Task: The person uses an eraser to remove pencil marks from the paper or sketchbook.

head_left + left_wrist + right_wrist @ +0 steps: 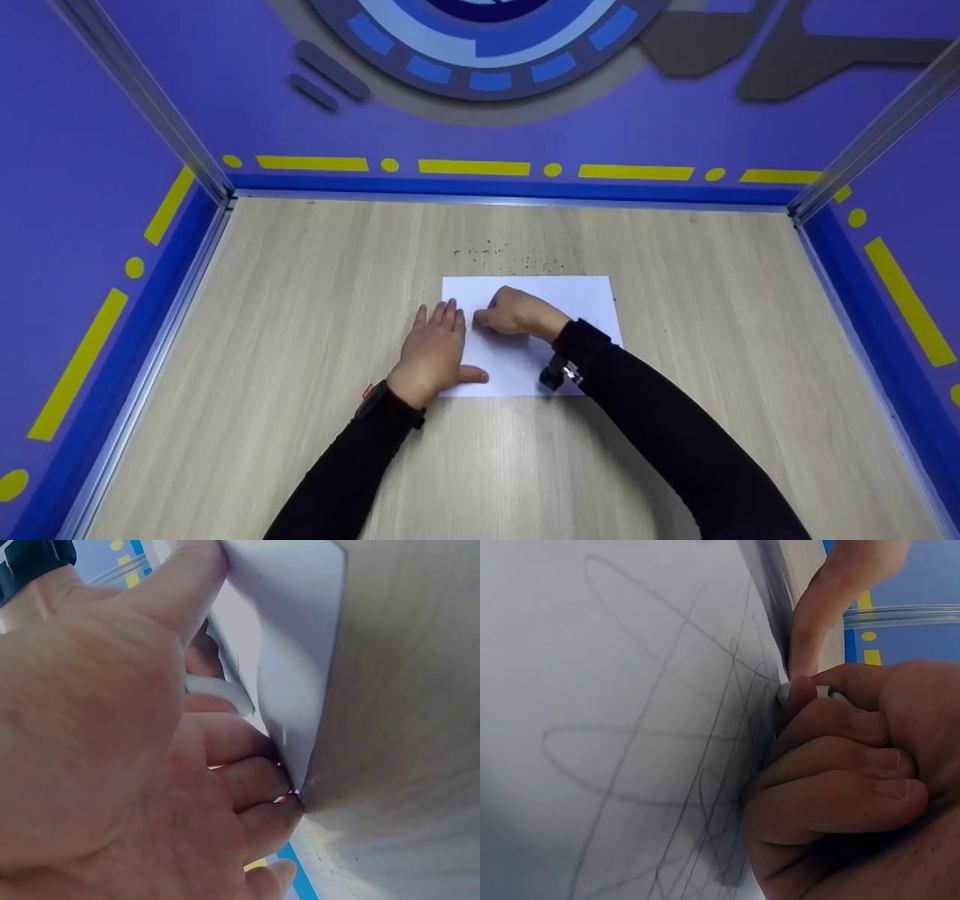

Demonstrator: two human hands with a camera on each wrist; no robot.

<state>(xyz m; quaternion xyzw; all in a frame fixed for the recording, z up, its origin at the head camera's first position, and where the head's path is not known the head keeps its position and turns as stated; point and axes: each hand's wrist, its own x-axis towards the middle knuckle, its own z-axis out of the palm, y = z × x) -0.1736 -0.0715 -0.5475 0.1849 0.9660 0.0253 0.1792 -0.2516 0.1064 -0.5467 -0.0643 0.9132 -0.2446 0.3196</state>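
Head cam: we look forward and down from above, well back, with the surface (315, 315), sheet (559, 294) and back wall (600, 135) in frame. Left wrist: we're tight on the left fingers (251, 781), view rolled sideways. Right wrist: we're close in, also rolled, facing pencil lines (634, 731) and right fingers (825, 802). All three share the sheet.

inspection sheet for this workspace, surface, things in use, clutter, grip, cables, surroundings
surface: wood-grain table
job's things: white paper on the table, bearing dark lines; small white object, kind unclear
clutter: dark specks scattered beyond the white paper's far edge
grip: left hand across the white paper's left edge, fingers straight; right hand pinches the small white object
cables: nothing seen
surroundings: blue-purple panels with yellow markings
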